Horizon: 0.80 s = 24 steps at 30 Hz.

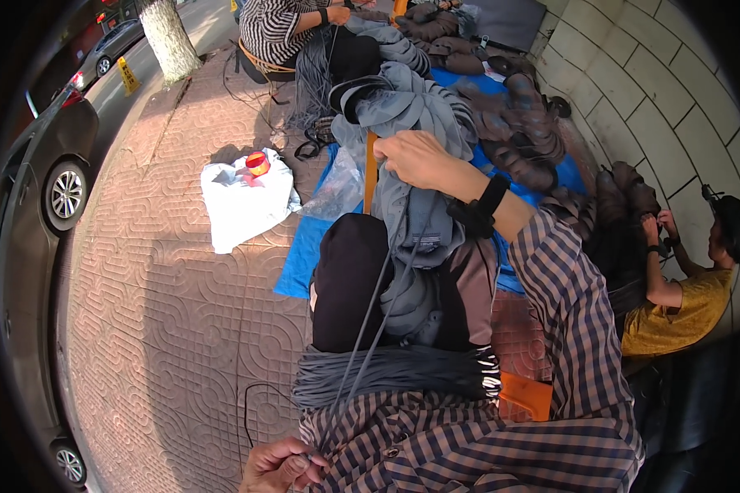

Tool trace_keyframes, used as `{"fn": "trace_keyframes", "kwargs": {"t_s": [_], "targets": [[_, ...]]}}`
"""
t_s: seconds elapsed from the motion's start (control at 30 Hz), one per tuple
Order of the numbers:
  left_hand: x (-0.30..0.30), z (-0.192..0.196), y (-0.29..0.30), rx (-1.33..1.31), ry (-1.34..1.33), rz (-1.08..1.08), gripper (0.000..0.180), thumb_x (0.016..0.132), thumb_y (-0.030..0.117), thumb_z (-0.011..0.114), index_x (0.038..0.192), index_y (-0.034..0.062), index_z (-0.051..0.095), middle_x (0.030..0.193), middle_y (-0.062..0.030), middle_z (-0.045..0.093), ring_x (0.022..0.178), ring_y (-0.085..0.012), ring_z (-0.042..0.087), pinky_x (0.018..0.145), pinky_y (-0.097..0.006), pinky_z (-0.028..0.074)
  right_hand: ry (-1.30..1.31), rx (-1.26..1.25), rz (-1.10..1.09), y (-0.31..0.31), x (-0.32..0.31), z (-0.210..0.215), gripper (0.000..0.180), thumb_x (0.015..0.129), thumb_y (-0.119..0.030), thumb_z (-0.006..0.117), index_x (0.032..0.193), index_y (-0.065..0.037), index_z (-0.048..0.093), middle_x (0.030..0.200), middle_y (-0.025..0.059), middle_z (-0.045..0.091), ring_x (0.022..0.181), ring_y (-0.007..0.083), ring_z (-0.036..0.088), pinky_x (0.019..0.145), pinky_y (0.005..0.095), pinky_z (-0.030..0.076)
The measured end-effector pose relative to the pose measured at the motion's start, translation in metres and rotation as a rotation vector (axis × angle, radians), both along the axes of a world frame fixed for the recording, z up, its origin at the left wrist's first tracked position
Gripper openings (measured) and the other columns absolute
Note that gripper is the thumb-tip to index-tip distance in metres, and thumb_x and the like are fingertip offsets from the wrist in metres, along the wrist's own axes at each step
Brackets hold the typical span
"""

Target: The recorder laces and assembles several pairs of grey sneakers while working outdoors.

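Near the bottom edge my left hand [279,467] is closed, thumb against fingers, on grey shoelace. Two taut strands of that shoelace [368,316] run up from it to a grey shoe upper [423,234] between my knees. My right hand [419,160] reaches across the top of the stacked grey uppers [411,99], its fingers curled together beside an orange upright strip [372,177]. What those fingers pinch is hidden. A thick bundle of grey shoelaces [386,374] lies across my lap.
Brown uppers [522,123] lie on a blue sheet [296,267]. White cloth [247,201] carries a red round container [257,163]. A person in striped clothing [271,33] sits ahead; another in yellow [682,308] works at right. Parked car [37,214] at left; tiled wall [658,82] at right.
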<state>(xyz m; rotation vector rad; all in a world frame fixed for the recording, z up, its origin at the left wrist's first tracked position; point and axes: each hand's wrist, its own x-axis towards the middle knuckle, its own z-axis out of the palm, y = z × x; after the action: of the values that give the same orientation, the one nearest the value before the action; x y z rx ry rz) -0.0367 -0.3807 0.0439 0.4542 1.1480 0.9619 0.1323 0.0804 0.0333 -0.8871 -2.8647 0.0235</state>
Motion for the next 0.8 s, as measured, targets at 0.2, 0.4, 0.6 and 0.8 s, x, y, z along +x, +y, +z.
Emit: {"fn": "trace_keyframes", "kwargs": {"t_s": [0.2, 0.4, 0.6, 0.8], "targets": [[0.01, -0.026, -0.032, -0.375, 0.043, 0.037, 0.024, 0.098, 0.013, 0.058, 0.118, 0.0007, 0.062, 0.096, -0.005, 0.067, 0.081, -0.0122, 0.061, 0.069, -0.025, 0.05, -0.089, -0.186, 0.046, 0.013, 0.01, -0.019, 0.024, 0.082, -0.01, 0.061, 0.106, -0.004, 0.061, 0.084, 0.0129, 0.068, 0.087, 0.0342, 0.066, 0.076, 0.0461, 0.048], [-0.003, -0.061, -0.055, -0.327, 0.108, -0.056, 0.044, 0.092, 0.009, 0.06, 0.133, -0.0016, 0.049, 0.119, -0.0108, 0.063, 0.103, -0.0229, 0.061, 0.088, -0.032, 0.053, 0.563, -0.446, 0.07, -0.021, 0.038, 0.023, 0.027, 0.082, -0.011, 0.064, 0.107, -0.002, 0.06, 0.084, 0.0127, 0.069, 0.082, 0.0272, 0.068, 0.073, 0.0359, 0.051], [-0.016, -0.003, 0.006, 0.104, 0.055, 0.166, 0.023, 0.091, 0.016, 0.062, 0.092, -0.0073, 0.062, 0.073, -0.0132, 0.063, 0.046, -0.011, 0.047, 0.044, -0.023, 0.036, 0.529, -0.336, -0.019, -0.019, 0.097, -0.003, 0.027, 0.085, -0.003, 0.064, 0.112, -0.002, 0.059, 0.082, 0.0054, 0.065, 0.077, 0.0128, 0.063, 0.072, 0.0286, 0.05], [-0.016, 0.065, 0.054, 0.173, 0.318, -0.006, 0.034, 0.089, 0.024, 0.067, 0.075, -0.0065, 0.062, 0.061, -0.0102, 0.059, 0.046, -0.0111, 0.047, 0.044, -0.024, 0.035, 0.359, 0.126, 0.124, -0.027, 0.097, -0.028, 0.042, 0.079, 0.001, 0.066, 0.117, -0.009, 0.051, 0.088, 0.0084, 0.056, 0.087, 0.0296, 0.06, 0.072, 0.0421, 0.048]]}}
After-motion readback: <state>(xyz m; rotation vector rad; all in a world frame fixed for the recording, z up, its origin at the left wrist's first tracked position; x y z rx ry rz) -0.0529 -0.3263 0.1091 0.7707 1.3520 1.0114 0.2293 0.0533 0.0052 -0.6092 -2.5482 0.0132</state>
